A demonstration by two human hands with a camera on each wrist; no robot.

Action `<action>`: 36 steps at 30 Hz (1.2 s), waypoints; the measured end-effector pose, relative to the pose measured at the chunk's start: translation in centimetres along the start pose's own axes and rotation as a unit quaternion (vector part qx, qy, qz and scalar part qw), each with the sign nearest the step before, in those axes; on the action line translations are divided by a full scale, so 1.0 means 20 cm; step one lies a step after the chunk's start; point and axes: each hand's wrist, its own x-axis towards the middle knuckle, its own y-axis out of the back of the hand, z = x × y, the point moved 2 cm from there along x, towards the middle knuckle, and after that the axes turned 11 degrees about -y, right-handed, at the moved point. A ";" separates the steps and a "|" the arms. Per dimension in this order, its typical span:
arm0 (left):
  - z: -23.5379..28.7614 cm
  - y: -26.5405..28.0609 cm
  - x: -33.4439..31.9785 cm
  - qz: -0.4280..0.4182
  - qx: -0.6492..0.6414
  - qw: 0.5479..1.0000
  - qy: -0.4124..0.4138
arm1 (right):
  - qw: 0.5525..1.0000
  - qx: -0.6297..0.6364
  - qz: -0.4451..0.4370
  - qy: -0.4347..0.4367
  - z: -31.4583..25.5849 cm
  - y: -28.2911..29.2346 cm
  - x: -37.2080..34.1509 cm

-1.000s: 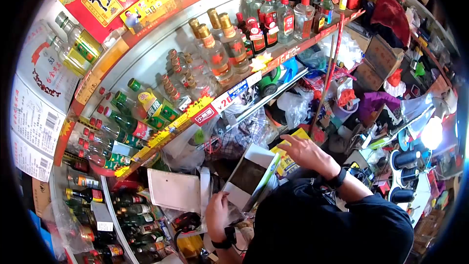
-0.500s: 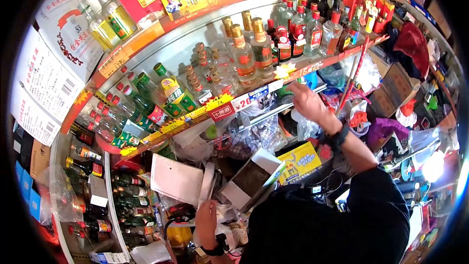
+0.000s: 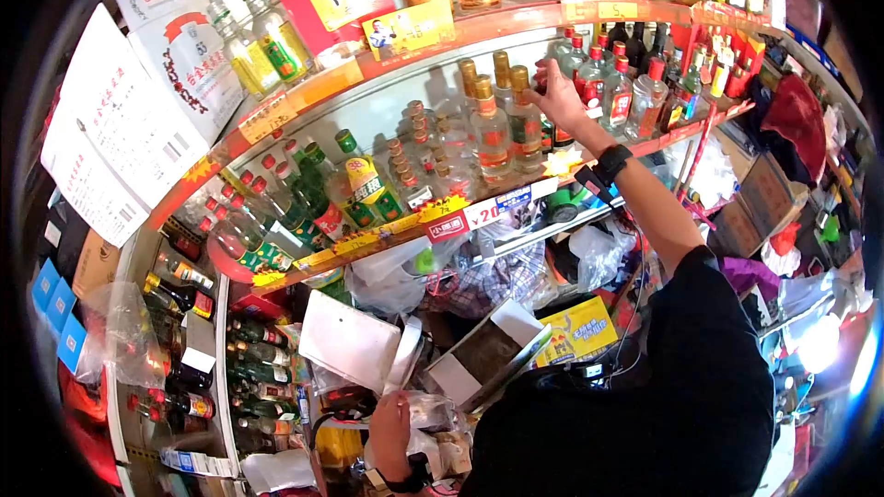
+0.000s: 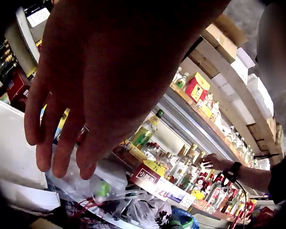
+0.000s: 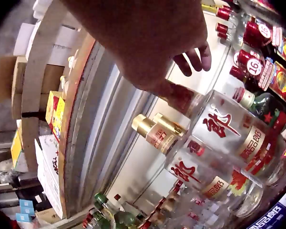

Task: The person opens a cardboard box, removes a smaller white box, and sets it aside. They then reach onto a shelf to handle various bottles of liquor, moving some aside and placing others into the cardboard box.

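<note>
My right hand (image 3: 557, 97) is at the neck of a clear gold-capped bottle (image 3: 526, 133) on the middle shelf. In the right wrist view, the thumb side of the hand (image 5: 148, 47) overlaps the cap of the nearer bottle (image 5: 229, 129), with the other fingers apart and not wrapped round it; contact is hard to judge. A second gold-capped bottle (image 5: 188, 167) stands beside it. Low down, my left hand (image 3: 390, 433) hovers by clear plastic bags (image 3: 431, 410). Its fingers hang loosely and hold nothing in the left wrist view, where the hand (image 4: 100, 81) covers much of the picture.
The shelf edge (image 3: 368, 244) carries price tags. Green-capped bottles (image 3: 368, 186) stand to the left, red-capped ones (image 3: 615, 97) to the right. Below lie a white lid-like panel (image 3: 345, 340), an open box (image 3: 488, 354) and a yellow carton (image 3: 577, 331). Dark bottles (image 3: 262, 373) fill the lower left rack.
My right hand has risen from over the open box to the gold-capped bottles. My left hand has moved away from the box's side and down. The head view has shifted.
</note>
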 end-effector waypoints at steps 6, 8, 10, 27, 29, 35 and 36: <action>0.00 -0.01 -0.09 -0.002 0.000 0.999 0.034 | 1.000 0.009 -0.002 -0.028 -0.06 -0.06 0.00; -0.02 -0.03 -0.12 -0.002 0.008 0.999 0.033 | 1.000 0.023 0.001 -0.018 -0.04 -0.06 0.01; 0.00 -0.02 -0.13 0.002 0.007 0.999 0.031 | 1.000 0.013 -0.001 -0.028 -0.05 -0.04 0.01; 0.03 -0.01 -0.09 -0.027 -0.019 0.999 -0.019 | 0.999 -0.003 0.039 0.031 0.02 -0.12 -0.02; 0.05 0.03 -0.08 -0.012 -0.022 0.997 -0.078 | 0.991 -0.045 0.108 0.069 -0.02 -0.13 -0.08; 0.05 0.01 -0.07 -0.005 -0.040 0.993 -0.110 | 0.984 -0.032 0.100 0.141 -0.39 -0.08 -0.37; 0.03 -0.01 -0.09 -0.001 -0.049 0.991 -0.122 | 0.984 -0.005 0.068 0.166 -0.49 -0.05 -0.46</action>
